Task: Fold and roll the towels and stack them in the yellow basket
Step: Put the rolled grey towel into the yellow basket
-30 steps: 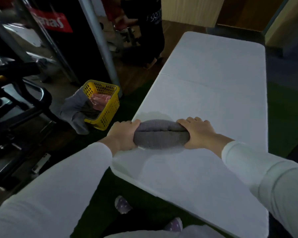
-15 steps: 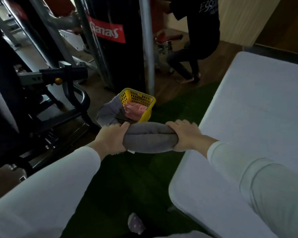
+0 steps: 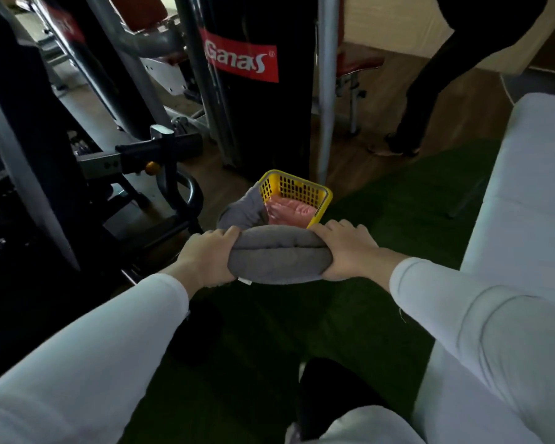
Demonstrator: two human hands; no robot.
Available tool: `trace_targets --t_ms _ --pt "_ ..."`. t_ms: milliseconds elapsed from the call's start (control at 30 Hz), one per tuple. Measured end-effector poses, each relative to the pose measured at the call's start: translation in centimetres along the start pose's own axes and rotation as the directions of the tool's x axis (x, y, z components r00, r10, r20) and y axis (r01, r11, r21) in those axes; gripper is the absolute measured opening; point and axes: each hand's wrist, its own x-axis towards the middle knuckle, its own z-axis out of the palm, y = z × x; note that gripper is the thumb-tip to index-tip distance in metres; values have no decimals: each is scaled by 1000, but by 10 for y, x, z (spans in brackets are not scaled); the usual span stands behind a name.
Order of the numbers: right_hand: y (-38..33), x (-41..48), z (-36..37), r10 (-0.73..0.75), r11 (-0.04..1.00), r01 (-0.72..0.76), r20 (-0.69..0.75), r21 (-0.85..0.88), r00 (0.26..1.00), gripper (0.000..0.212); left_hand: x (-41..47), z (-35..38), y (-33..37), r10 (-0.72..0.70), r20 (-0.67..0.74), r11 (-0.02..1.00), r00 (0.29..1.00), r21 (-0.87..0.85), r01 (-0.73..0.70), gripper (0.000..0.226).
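The grey roll [image 3: 276, 262] is fully rolled and held in the air, just this side of the basket [image 3: 289, 187] on the floor, left of the bench [image 3: 526, 187]. The left hand [image 3: 205, 257] and right hand [image 3: 343, 251] each have a grip clenched round one end. A pink towel [image 3: 285, 211] already lies inside and another grey towel [image 3: 241, 209] slumps over the left rim. This roll is not yet stacked, I'd say.
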Motion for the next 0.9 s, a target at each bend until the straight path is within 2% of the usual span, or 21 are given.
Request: trace_targets --t_ms 300,500,633,733,833,900 --pt "41 102 -22 74 996 -75 6 56 997 87 124 -16 -48 80 26 997 996 4 -80 75" --pt "79 175 -43 142 984 -147 52 105 989 70 218 -28 -75 127 42 992 991 18 -127 79" --pt "102 213 -49 192 973 -195 33 125 981 71 271 -31 -88 125 29 992 992 14 -125 92" --pt "117 240 -45 238 961 -241 33 135 971 80 307 -31 -96 127 43 992 991 16 -128 102" --pt "131 268 -37 291 946 -293 36 135 956 88 350 -23 -105 136 45 991 990 3 -137 87" --pt "139 290 -30 326 933 -327 35 148 945 89 382 -14 -113 141 30 990 990 -14 -141 88"
